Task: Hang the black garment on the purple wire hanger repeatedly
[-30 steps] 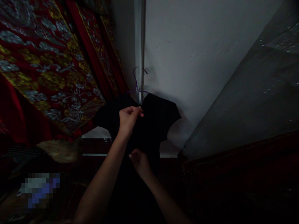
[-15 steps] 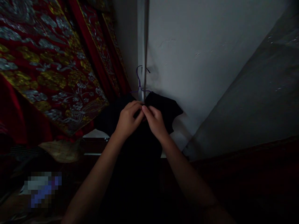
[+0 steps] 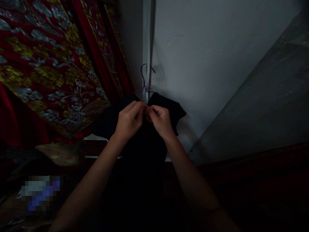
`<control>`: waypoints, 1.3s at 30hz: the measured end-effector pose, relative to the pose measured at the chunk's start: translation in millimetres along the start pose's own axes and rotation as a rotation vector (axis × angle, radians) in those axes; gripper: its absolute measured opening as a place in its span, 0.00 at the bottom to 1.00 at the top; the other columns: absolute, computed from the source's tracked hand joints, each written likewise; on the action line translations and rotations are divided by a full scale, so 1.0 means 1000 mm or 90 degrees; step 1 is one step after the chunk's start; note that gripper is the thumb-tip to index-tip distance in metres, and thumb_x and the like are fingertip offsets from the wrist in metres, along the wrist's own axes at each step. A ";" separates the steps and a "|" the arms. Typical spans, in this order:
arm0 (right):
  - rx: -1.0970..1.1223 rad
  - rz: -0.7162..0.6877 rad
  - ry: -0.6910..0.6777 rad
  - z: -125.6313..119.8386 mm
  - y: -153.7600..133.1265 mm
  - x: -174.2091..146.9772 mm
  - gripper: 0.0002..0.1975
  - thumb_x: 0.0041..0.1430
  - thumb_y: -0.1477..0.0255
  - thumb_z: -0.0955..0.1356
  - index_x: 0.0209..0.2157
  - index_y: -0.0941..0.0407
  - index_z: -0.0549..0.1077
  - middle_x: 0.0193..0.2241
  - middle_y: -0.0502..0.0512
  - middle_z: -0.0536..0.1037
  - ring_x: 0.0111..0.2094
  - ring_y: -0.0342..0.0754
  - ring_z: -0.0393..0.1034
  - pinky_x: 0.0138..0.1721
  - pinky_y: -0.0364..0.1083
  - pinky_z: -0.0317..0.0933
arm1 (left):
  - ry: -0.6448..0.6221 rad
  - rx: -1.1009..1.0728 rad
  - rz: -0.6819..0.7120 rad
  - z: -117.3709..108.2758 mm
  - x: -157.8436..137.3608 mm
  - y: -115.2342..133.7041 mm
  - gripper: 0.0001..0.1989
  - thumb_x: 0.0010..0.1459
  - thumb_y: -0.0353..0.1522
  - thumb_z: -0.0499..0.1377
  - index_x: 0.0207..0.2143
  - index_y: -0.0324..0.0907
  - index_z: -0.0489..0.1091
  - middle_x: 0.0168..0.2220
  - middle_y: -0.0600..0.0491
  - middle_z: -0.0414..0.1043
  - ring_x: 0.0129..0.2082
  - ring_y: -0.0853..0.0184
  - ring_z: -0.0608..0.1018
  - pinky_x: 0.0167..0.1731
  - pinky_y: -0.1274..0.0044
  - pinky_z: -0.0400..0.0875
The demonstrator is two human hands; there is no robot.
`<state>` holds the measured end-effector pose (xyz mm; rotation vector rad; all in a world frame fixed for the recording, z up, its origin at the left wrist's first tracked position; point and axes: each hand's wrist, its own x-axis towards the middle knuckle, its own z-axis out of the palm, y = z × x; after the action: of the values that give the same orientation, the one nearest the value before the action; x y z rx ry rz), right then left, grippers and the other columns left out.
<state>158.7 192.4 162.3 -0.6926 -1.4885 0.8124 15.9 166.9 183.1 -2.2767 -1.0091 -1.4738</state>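
Note:
A black short-sleeved garment (image 3: 147, 145) hangs from a purple clothes hanger (image 3: 144, 80), whose hook is caught near a pale vertical strip of frame. At the garment's neckline, just below the hanger, my left hand (image 3: 130, 117) is closed in a pinch. My right hand (image 3: 159, 120) pinches right beside it, the fingertips of both hands meeting. What lies between the fingertips is small and dark; it looks like the garment's neck edge, though the fingers hide most of it.
Red cloth (image 3: 53, 64) with gold and silver embroidery hangs at the left. A pale wall (image 3: 193, 48) stands behind, with a grey sheet-like surface (image 3: 260, 103) at the right. A beige checked cloth (image 3: 60, 154) and a blurred-out item (image 3: 42, 191) lie lower left.
Both hands stay at the neckline. The left hand has shifted slightly left and its fingers have curled in more; the right fingers have closed tighter. The view has moved a little.

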 end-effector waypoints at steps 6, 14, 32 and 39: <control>-0.082 0.031 0.027 0.013 0.018 -0.007 0.17 0.60 0.67 0.66 0.18 0.56 0.67 0.16 0.46 0.66 0.21 0.40 0.59 0.23 0.41 0.50 | 0.146 -0.011 -0.005 0.001 0.007 0.012 0.10 0.66 0.27 0.53 0.33 0.41 0.72 0.32 0.53 0.74 0.34 0.69 0.77 0.37 0.77 0.70; -0.104 0.223 0.065 -0.005 0.055 -0.067 0.14 0.54 0.65 0.65 0.18 0.55 0.71 0.14 0.48 0.69 0.18 0.42 0.63 0.22 0.41 0.53 | 0.472 -0.192 -0.213 -0.031 0.001 -0.007 0.11 0.58 0.34 0.65 0.35 0.44 0.64 0.33 0.57 0.66 0.32 0.71 0.75 0.35 0.77 0.72; 0.095 0.393 0.191 0.009 0.055 -0.167 0.17 0.51 0.60 0.67 0.15 0.55 0.68 0.12 0.46 0.63 0.16 0.39 0.55 0.20 0.41 0.48 | 0.444 -0.589 -0.787 0.036 -0.151 -0.034 0.18 0.42 0.35 0.71 0.33 0.42 0.68 0.30 0.55 0.74 0.28 0.71 0.75 0.31 0.80 0.67; -0.016 0.444 0.170 -0.004 0.075 -0.188 0.22 0.53 0.53 0.67 0.17 0.55 0.71 0.15 0.49 0.66 0.19 0.43 0.60 0.23 0.44 0.53 | 0.238 -0.758 -0.652 0.034 -0.134 0.025 0.12 0.53 0.35 0.70 0.32 0.42 0.70 0.29 0.57 0.70 0.34 0.72 0.76 0.36 0.83 0.67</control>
<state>174.3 82.5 -7.3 -1.3196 -1.0110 1.1655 23.3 111.5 54.0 -1.7636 -1.4934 -3.5057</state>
